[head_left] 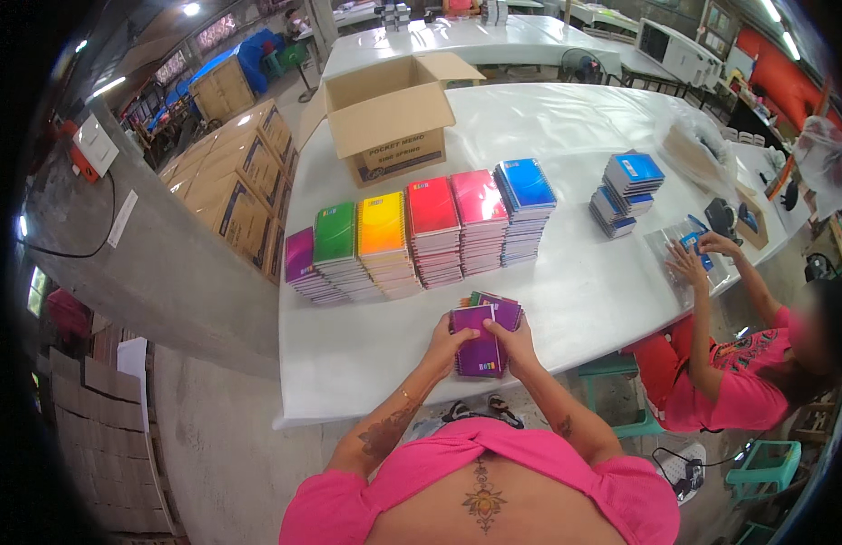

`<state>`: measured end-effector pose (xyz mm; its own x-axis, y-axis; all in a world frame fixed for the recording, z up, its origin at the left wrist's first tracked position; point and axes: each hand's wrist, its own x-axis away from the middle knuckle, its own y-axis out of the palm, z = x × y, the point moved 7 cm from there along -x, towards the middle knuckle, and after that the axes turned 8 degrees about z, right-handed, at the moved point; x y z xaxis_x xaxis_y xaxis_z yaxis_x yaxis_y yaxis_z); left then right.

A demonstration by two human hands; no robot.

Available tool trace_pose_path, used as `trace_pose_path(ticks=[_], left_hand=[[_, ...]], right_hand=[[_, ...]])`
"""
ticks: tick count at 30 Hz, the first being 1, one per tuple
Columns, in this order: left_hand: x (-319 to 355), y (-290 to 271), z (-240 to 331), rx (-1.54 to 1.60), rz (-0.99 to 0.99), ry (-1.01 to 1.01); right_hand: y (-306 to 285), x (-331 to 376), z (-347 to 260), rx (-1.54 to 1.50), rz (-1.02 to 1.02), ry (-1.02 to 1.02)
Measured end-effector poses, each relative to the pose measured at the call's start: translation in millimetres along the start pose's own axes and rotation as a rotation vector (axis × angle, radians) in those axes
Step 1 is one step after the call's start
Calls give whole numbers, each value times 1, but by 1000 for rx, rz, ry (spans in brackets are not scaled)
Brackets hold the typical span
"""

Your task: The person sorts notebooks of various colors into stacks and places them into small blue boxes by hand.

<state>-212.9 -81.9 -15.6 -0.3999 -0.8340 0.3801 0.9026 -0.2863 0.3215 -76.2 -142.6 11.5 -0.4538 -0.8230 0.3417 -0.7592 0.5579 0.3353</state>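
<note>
My left hand (451, 343) and my right hand (518, 341) grip a small bundle of spiral notebooks at the table's near edge. On top is a purple spiral notebook (477, 345), with both thumbs pressed on its cover. Another purple cover and a sliver of green and orange edges show behind it; how many are in the bundle is hidden. Just beyond my hands stand stacks of notebooks in a row: a low purple stack (300, 256), then green (335, 232), yellow (383, 227), red (433, 209), pinkish red (480, 198) and blue (527, 188).
An open cardboard box (393, 136) sits behind the stacks on the white-covered table (566, 313). More blue notebooks (628, 186) are piled to the right. A co-worker in pink (729, 386) handles a blue notebook and plastic there. Sealed cartons (235, 200) and a concrete pillar (185, 263) flank the left.
</note>
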Motion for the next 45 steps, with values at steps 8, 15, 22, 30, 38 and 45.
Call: trace_pose_path(ticks=[8,15,22,30,38,45], left_hand=[[24,2,40,-317,-259,406],[15,3,14,-422,-244,540],[4,1,2,-293,-279,478],[22,14,66,-890,-327,547],[58,86,60,-1682,-294,1108],[47,94,102,-1603,-456,1037]], right_hand=[[-11,12,-28,236,-311,-555],[0,10,14,174,-214,-532],[-3,0,24,141,-221,-440],[-14,-8,21,365,-317,-441],[-21,-17,28,460,-272,-468],[-31,-4,8,553,-543,-420]])
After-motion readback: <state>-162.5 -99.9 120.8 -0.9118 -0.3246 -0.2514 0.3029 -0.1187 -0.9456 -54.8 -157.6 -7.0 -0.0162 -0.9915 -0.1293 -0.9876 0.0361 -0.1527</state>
